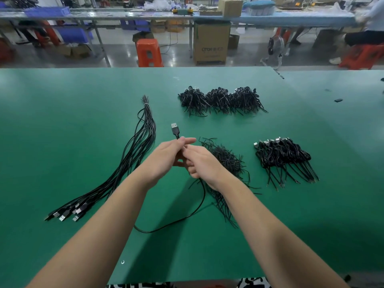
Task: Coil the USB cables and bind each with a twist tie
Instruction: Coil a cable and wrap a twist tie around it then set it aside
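Faintly, "OTOR" marks the cardboard box [211,41] beyond the table [83,113].

Open mat [62,121] is left far left and near right, while the middle is hemmed by uncoiled cables [133,154], ties [226,163] and coiled bundles [284,156].

Almost nothing I see here carries writing I can read. The one printed mark is on the tall cardboard box [211,41] standing on the floor beyond the far edge of my green table [62,121], a little right of the orange stool [149,52]. Grey letters run across its front face, blurred; they look like "OTOR" followed by a few characters I cannot make out, with a smaller line beneath that is too faint to read.
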The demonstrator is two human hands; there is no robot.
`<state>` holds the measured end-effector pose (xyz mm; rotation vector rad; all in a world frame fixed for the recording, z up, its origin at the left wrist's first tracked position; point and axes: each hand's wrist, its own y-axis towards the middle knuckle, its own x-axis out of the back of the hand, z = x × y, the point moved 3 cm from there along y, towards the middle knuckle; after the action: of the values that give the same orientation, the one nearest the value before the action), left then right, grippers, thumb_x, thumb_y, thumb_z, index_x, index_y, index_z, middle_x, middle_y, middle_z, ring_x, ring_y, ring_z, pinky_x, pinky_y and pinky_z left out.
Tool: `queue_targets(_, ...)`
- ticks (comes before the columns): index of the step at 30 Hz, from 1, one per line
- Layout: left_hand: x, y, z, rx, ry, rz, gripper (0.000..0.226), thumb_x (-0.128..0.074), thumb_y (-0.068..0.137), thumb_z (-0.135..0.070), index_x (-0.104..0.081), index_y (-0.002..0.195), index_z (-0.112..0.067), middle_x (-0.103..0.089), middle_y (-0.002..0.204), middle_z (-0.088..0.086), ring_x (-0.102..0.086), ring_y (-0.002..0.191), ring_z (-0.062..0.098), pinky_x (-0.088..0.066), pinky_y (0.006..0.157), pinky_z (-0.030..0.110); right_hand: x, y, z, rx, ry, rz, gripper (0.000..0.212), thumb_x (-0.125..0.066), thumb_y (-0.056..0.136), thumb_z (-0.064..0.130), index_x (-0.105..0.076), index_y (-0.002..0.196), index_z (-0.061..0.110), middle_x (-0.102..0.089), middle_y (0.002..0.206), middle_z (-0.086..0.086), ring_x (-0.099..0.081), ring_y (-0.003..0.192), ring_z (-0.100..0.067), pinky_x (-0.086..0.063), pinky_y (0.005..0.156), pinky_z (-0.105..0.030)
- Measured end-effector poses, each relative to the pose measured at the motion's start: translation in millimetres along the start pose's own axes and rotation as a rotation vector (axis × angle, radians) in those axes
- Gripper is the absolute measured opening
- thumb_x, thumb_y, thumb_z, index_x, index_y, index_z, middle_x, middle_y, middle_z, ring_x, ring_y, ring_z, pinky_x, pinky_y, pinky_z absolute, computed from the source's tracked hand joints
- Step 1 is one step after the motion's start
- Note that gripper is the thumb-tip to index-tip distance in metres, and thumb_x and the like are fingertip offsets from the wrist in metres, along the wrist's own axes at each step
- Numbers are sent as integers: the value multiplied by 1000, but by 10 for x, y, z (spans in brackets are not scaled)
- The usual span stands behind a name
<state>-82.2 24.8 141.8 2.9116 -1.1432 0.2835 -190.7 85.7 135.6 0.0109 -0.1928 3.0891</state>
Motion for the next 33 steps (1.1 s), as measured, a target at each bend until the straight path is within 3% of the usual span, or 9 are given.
queue_targets(10, 25, -10, 31, 69, -12, 96, 41, -32, 107, -29, -68, 123, -21, -76, 99, 2, -69, 89, 12, -54, 92, 32, 7, -54, -49, 49, -154, -5, 32, -39, 108, 24, -55, 91, 2, -34, 57, 9, -29, 45, -3, -25, 44, -18)
queue_targets(13, 68, -34, 27, 45, 123, 39, 41, -31, 107, -27, -70, 121, -19, -72, 83, -9, -62, 72, 1, -48, 74, 16, -62, -61, -98, 35, -79, 20, 34, -37, 109, 26, -51, 82, 11, -34, 54, 16, -27, 46, -2, -24, 44, -16)
queue_targets(15, 76, -39, 21, -13, 125, -65, 42, -30, 108, -23, -68, 121, -10, -75, 96, -5, -67, 80, 2, -53, 77, 20, -123, -64, -169, -16, 44, 49, 35, -37, 108, 30, -48, 78, 16, -30, 57, 12, -23, 47, -5, -19, 44, -18)
queue_targets(19, 88, -9, -164, -129, -421, -266, 47, -22, 109, -20, -63, 107, 3, -74, 102, 20, -70, 105, 31, -57, 90, 39, -282, -110, -414, -175, 413, 182, 37, -36, 107, 31, -40, 72, 19, -24, 58, 6, -13, 47, -8, -9, 43, -21)
queue_targets(21, 181, 0, -301, -133, -781, -228, 48, -22, 107, -23, -64, 95, -2, -73, 82, 13, -73, 89, 29, -59, 69, 31, -323, -142, -520, -225, 523, 215, 40, -36, 107, 33, -39, 69, 20, -22, 57, 6, -9, 50, -11, -8, 43, -22)
queue_targets(23, 284, -52, -377, -76, -919, -99, 49, -29, 103, -25, -69, 78, -10, -60, 63, -1, -64, 62, 15, -45, 43, 19, -300, -152, -575, -237, 651, 233, 42, -39, 105, 34, -42, 65, 21, -23, 56, 7, -9, 51, -11, -11, 41, -20)
queue_targets(26, 329, -178, -341, 65, -599, 206, 44, -39, 94, -29, -74, 76, -10, -63, 59, 6, -59, 48, 17, -36, 35, 17, -203, -97, -558, -217, 798, 230, 37, -46, 99, 33, -45, 63, 21, -24, 54, 8, -10, 48, -9, -11, 39, -19)
queue_targets(29, 287, -264, -202, 236, -233, 487, 48, -38, 96, -26, -67, 99, 12, -70, 80, 30, -72, 70, 35, -51, 47, 27, -136, -43, -509, -209, 768, 200, 33, -50, 93, 34, -49, 62, 22, -24, 53, 9, -13, 42, -7, -11, 38, -19)
queue_targets(33, 238, -227, 71, 415, 164, 455, 44, -40, 104, -24, -62, 115, 13, -72, 102, 27, -71, 98, 38, -60, 77, 38, -54, -3, -501, -224, 605, 108, 38, -42, 103, 32, -47, 67, 21, -25, 54, 9, -16, 40, -5, -8, 41, -20)
